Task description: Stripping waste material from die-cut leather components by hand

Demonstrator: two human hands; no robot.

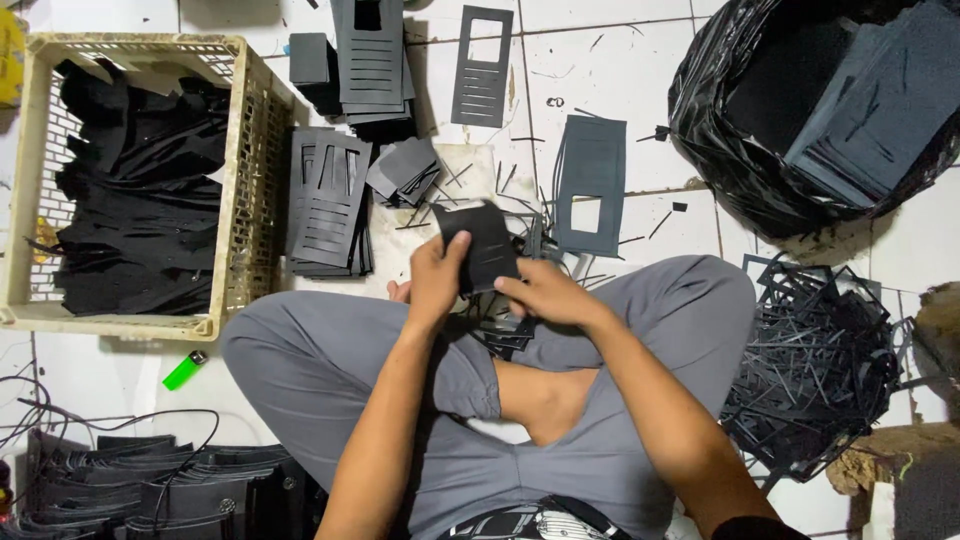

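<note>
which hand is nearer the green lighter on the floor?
Left. The left hand holds the black die-cut sheet up and right of the green lighter; the right hand is farther right.

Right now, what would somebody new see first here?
First the two hands in the middle: the left hand and right hand both grip a dark cut sheet above crossed legs in grey trousers. Then the cream crate of black scraps on the left and the black bag of sheets at top right.
</note>
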